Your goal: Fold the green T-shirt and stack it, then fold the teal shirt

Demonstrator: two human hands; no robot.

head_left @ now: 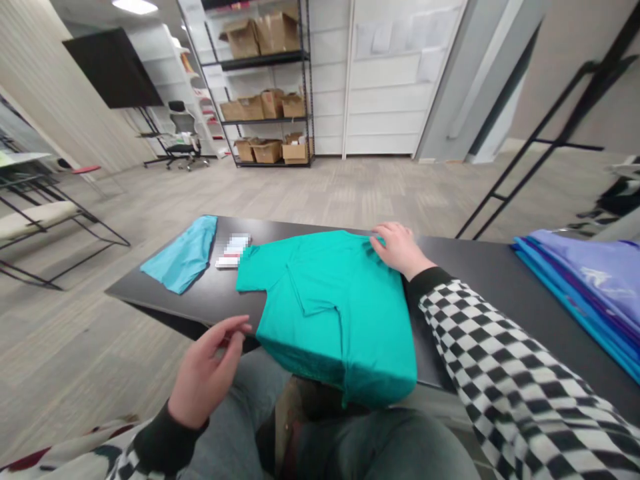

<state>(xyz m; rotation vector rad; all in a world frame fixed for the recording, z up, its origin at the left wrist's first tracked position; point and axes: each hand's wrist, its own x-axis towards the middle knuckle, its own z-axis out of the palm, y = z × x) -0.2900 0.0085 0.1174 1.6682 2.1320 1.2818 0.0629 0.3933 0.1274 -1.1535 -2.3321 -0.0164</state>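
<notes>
A teal-green T-shirt (310, 300) lies over the black table in front of me. Its right side is folded inward, so one sleeve rests across the middle, while the other sleeve sticks out to the left. The hem hangs over the near table edge above my lap. My right hand (397, 247) rests on the shirt's far right corner, fingers spread and laid on the cloth. Off the shirt's lower left side, my left hand (213, 367) hovers with loosely bent fingers, thumb apart, holding nothing.
On the black table (465, 293), a light blue folded cloth (183, 253) lies at the left, beside a small blurred white item (233, 252). A stack of blue and purple folded garments (590, 287) sits at the right end. Behind stands a shelf rack (265, 120) with cardboard boxes.
</notes>
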